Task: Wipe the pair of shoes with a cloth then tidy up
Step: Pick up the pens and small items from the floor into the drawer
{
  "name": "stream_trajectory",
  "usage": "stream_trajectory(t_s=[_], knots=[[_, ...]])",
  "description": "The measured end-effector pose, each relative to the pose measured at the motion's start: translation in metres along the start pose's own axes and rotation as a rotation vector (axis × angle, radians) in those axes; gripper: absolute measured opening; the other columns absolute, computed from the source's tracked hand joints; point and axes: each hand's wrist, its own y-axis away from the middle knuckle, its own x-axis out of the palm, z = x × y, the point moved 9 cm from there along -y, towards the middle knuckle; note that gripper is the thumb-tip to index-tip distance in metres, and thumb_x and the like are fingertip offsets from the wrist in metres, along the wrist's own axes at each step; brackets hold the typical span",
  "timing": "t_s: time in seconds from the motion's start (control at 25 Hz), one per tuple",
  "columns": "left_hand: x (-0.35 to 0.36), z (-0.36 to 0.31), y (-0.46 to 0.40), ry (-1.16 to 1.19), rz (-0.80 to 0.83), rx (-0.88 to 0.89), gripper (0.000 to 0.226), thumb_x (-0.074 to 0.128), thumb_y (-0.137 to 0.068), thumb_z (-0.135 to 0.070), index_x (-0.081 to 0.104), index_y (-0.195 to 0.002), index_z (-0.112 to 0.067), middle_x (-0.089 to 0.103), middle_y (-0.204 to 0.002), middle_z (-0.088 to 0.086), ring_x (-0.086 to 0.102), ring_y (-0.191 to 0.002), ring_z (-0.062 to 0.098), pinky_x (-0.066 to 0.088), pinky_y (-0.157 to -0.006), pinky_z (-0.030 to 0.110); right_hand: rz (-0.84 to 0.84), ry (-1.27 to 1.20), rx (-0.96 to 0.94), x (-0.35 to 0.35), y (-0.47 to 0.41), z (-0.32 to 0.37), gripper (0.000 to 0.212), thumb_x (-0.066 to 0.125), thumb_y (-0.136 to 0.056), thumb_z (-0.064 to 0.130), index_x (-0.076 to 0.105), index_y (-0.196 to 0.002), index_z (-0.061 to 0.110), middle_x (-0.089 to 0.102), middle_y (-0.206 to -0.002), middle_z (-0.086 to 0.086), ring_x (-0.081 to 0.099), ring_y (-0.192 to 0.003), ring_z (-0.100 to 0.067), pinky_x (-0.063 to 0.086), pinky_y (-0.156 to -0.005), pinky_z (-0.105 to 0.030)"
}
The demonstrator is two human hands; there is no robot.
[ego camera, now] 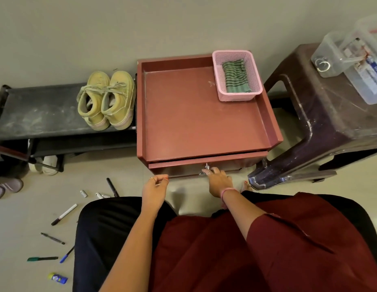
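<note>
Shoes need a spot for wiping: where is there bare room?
The red cabinet top is bare across its front and left, bordered by its raised rim; only the pink basket with the cloth fills the back right corner. The black rack is bare left of the shoes. The floor at left is crowded with pens.

Yellow shoes sit on the black rack; pink basket on the red cabinet.

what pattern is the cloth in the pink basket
Green with dark stripes, clearest in the head view.
</note>
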Motion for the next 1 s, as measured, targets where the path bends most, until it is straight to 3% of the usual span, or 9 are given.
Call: stream_trajectory(t_s=[0.08,0.2,0.32,0.48,0.56,0.68,0.76,0.88,1.0], knots=[[0.001,-0.006,-0.002,-0.147,-0.010,0.091,0.022,0.055,-0.094,-0.018,0.064,-0.113,-0.012,0.062,-0.113,0.000,0.059,-0.101,0.014,0.044,-0.090,0.026,-0.015,0.036,-0.012,0.005,0.008,0.000,0.070,0.034,-0.086,-0.003,0.027,-0.146,0.033,0.032,-0.144,-0.004,0.035,-0.126,-0.029,0.035,-0.099,-0.044],[0.003,-0.010,-0.001,-0.349,-0.031,0.220,0.026,0.056,-0.093,-0.022,0.063,-0.116,-0.013,0.056,-0.119,0.005,0.062,-0.097,0.029,0.051,-0.093,0.041,0.022,0.018,0.003,0.017,0.023,-0.002,0.068,0.034,-0.087,-0.001,0.029,-0.146,0.032,0.034,-0.144,-0.004,0.035,-0.127,-0.028,0.034,-0.100,-0.043],[0.009,-0.012,0.008,-0.482,-0.008,0.241,0.033,0.053,-0.096,-0.021,0.058,-0.125,-0.006,0.048,-0.130,0.009,0.056,-0.112,0.027,0.043,-0.101,0.035,0.052,-0.026,-0.003,0.021,0.044,-0.004,0.062,0.037,-0.086,0.002,0.038,-0.143,0.029,0.042,-0.141,-0.004,0.041,-0.127,-0.028,0.038,-0.098,-0.041],[0.025,-0.018,0.013,-0.631,0.073,0.277,0.041,0.045,-0.099,-0.027,0.052,-0.134,-0.006,0.047,-0.140,0.009,0.051,-0.122,0.028,0.039,-0.105,0.041,-0.436,-0.199,-0.054,-0.042,0.082,-0.015,0.031,0.045,-0.089,0.011,0.064,-0.113,0.016,0.063,-0.112,-0.006,0.058,-0.105,-0.027,0.044,-0.087,-0.035],[0.039,-0.014,0.016,-0.740,0.157,0.268,0.042,0.039,-0.101,-0.029,0.052,-0.134,-0.007,0.047,-0.141,0.011,0.049,-0.125,0.029,0.034,-0.109,0.044,-0.606,-0.209,-0.093,-0.064,0.090,-0.025,0.031,0.048,-0.090,0.011,0.064,-0.116,0.015,0.061,-0.116,-0.004,0.054,-0.108,-0.024,0.042,-0.093,-0.033],[0.059,-0.008,0.026,-0.907,0.282,0.287,0.041,0.030,-0.103,-0.029,0.052,-0.132,-0.011,0.045,-0.144,0.006,0.043,-0.131,0.024,0.023,-0.113,0.051,-0.374,-0.077,-0.065,-0.051,0.075,-0.043,0.049,0.046,-0.089,0.010,0.046,-0.138,0.015,0.045,-0.142,-0.004,0.035,-0.135,-0.021,0.023,-0.114,-0.037],[0.060,-0.003,0.025,-0.948,0.307,0.294,0.041,0.028,-0.103,-0.026,0.050,-0.135,-0.013,0.044,-0.145,0.004,0.042,-0.132,0.023,0.022,-0.113,0.052,-0.203,-0.043,-0.071,-0.032,0.073,-0.054,0.060,0.042,-0.086,0.000,0.037,-0.144,0.015,0.038,-0.148,-0.002,0.026,-0.141,-0.017,0.013,-0.117,-0.037],[0.043,0.006,0.016,-0.905,0.253,0.224,0.038,0.031,-0.101,-0.023,0.061,-0.122,-0.013,0.052,-0.135,0.007,0.050,-0.121,0.031,0.023,-0.110,0.049,-0.169,-0.127,-0.089,-0.028,0.075,-0.063,0.065,0.040,-0.081,-0.008,0.044,-0.141,0.016,0.044,-0.145,-0.002,0.034,-0.136,-0.018,0.023,-0.115,-0.033],[0.021,0.012,0.008,-0.852,0.163,0.194,0.032,0.043,-0.097,-0.020,0.070,-0.112,-0.011,0.061,-0.121,0.013,0.057,-0.110,0.031,0.038,-0.105,0.042,-0.144,-0.188,-0.031,-0.032,0.073,-0.068,0.059,0.039,-0.082,-0.005,0.054,-0.134,0.018,0.055,-0.135,-0.004,0.051,-0.123,-0.023,0.041,-0.102,-0.030]])
